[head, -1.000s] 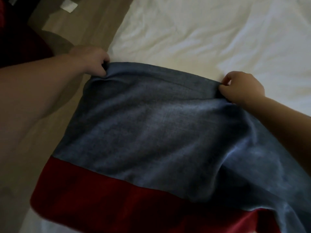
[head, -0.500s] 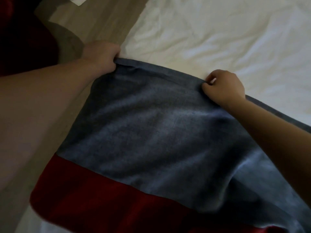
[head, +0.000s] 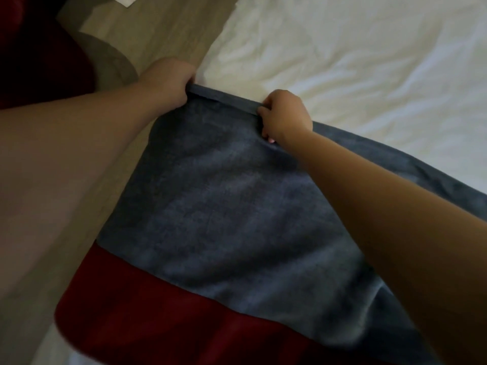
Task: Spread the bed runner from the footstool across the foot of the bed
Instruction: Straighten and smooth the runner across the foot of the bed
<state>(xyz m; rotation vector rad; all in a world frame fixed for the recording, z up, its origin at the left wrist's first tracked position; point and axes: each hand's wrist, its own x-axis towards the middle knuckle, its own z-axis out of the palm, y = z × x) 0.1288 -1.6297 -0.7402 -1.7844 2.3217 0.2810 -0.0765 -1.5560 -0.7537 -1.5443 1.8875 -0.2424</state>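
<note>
Over the near corner of the bed (head: 369,48), two bare arms reach forward from the bottom of the view, both hands gripping the far hem of the runner (head: 224,206). That runner is a soft grey-blue cloth with a wide dark red band along its near edge. It lies across the bed's white, wrinkled sheet, with its left part hanging past the bed's edge over the floor (head: 163,25).

At the runner's far left corner, right by the bed's edge, the left hand (head: 166,80) is closed in a fist around the hem, fingers curled under the cloth. A short way along the same hem, further onto the bed, the right hand (head: 286,114) is also closed on it — thumb on top, fingers tucked beneath. Between the two hands the hem runs straight and looks taut. Beyond the right hand the hem goes on toward the right side of the view, lying flat on the sheet.

Left of the bed the floor is pale wood-grain. A dark red shape sits in the upper left corner — too dim to make out.
</note>
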